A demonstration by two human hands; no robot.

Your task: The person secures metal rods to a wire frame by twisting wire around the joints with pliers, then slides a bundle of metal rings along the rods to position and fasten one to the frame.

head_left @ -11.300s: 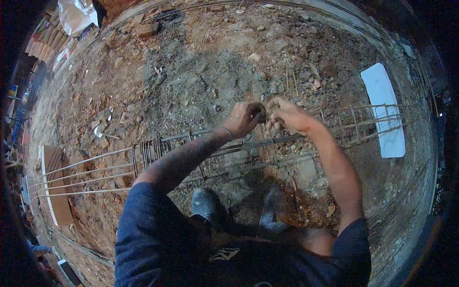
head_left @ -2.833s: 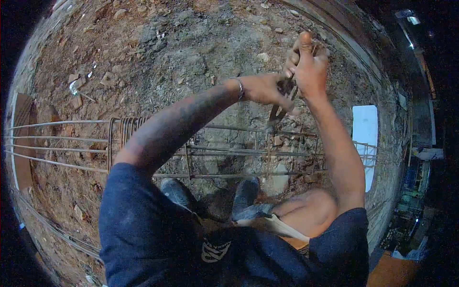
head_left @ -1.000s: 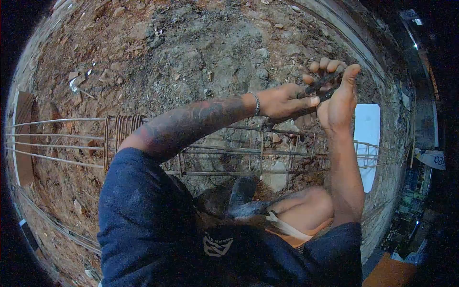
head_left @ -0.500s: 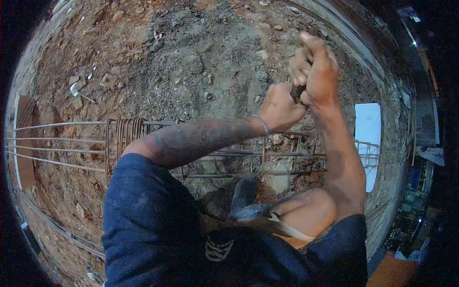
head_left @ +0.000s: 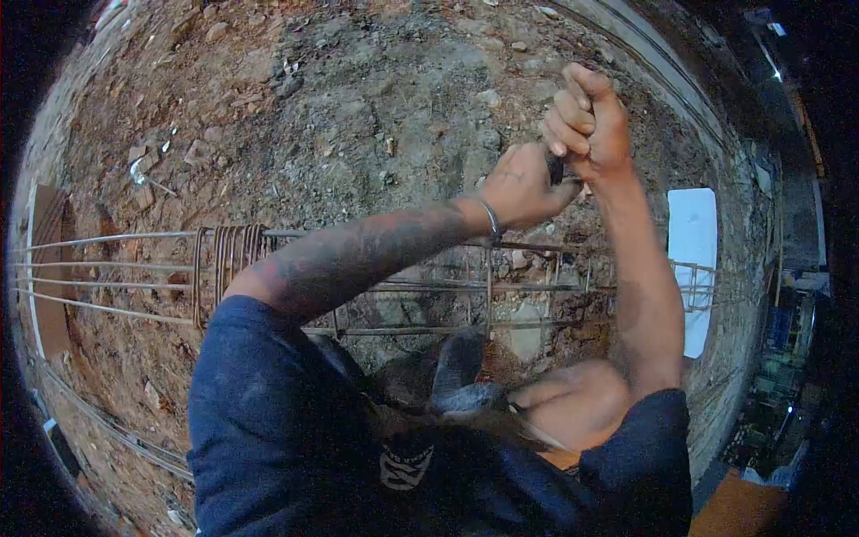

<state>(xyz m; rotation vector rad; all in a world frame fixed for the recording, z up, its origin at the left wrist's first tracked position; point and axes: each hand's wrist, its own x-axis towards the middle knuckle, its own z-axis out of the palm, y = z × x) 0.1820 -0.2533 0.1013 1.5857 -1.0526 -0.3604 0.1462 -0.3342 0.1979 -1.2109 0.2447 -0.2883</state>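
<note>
Both of my hands are raised close together above the dirt, past the far side of a rebar cage. My left hand, with a bracelet at its wrist, is closed around a small dark thing whose kind I cannot make out. Just right of it, my right hand has its fingers curled in, and its lower edge meets the dark thing; what its fingers hold is hidden. Beneath my left forearm run the cage's long bars, with several stirrups bunched at their left part.
At the far left a board stands under the bar ends. A white panel lies at the right end of the cage. Loose stones and rubble cover the ground. My bent knee is close to the cage's near side.
My right hand's fingers have curled in further, and its raised index finger is now bent. My left hand has shifted slightly, its thumb now stretched to the right. The dark thing stays between them.
</note>
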